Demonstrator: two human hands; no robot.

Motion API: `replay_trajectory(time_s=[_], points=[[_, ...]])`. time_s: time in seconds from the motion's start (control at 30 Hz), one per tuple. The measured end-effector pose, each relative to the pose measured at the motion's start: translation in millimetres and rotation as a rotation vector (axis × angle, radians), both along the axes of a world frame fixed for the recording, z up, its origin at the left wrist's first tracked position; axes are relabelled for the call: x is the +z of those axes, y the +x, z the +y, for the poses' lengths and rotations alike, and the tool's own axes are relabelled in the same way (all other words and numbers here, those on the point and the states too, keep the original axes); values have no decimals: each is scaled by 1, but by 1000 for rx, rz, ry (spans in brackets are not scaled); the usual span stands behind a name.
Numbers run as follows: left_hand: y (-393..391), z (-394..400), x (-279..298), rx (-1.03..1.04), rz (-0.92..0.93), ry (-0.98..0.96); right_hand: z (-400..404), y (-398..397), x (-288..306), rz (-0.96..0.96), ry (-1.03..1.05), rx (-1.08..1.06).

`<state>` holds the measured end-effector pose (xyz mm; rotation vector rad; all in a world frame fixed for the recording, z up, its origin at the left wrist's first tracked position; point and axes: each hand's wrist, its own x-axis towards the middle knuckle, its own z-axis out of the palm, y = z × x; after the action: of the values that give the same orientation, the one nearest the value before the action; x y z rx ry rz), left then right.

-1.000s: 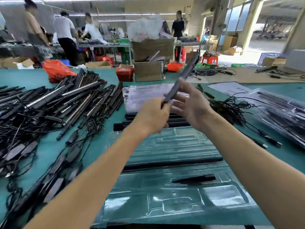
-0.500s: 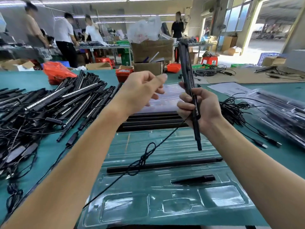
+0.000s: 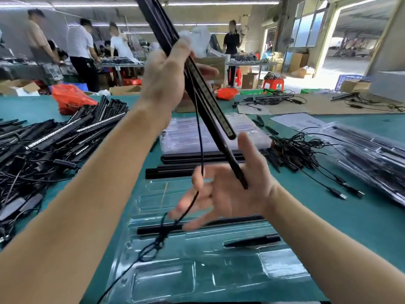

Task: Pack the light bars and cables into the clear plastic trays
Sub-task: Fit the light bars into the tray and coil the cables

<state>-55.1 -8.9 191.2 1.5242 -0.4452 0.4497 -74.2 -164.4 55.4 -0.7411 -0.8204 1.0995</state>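
Note:
My left hand grips two long black light bars held up in the air, their tops tilted left and out of frame. My right hand is spread below them, and the lower end of the longer bar touches it near the thumb. A thin black cable hangs from the bars, runs past my right fingers and ends in a knotted bundle over the clear plastic tray in front of me. In that tray lie one black bar and a short black piece.
A big heap of light bars and cables covers the table's left. Behind my hands stand stacked clear trays and loose black bars. Tangled cables and filled trays lie right. People work at far tables.
My left hand went from empty to gripping the bars high up. My right hand let go of the bar and spread open beneath it. The bars tilted, tops to the left.

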Motion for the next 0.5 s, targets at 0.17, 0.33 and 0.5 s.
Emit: replay_trajectory(time_s=[0.17, 0.33, 0.5], points=[[15, 12, 10, 64, 52, -56, 7, -7, -10, -46, 92, 109], [34, 22, -5, 141, 174, -202, 29, -24, -21, -10, -4, -72], [49, 24, -33, 143, 326, -206, 50, -33, -38, -187, -254, -371]])
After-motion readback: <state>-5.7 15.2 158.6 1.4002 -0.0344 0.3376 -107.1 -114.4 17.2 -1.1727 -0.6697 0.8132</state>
